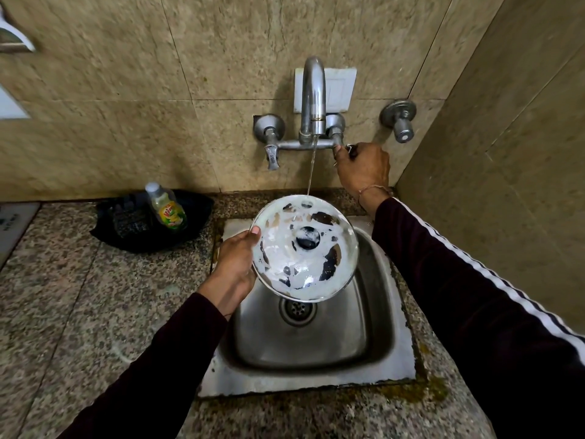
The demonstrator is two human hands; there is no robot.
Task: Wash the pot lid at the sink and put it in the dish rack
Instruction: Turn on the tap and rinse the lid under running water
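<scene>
Overhead, the left hand (235,261) gripped the soapy pot lid (305,248) by its left rim above the sink (316,340) (a thin stream struck its far edge), while the right hand (362,167) clasped the tap handle (349,149).

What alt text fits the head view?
A left hand holds a soapy glass pot lid over a steel sink under a thin stream from the faucet, while the right hand grips the tap handle. A dish soap bottle stands on the counter.
</scene>
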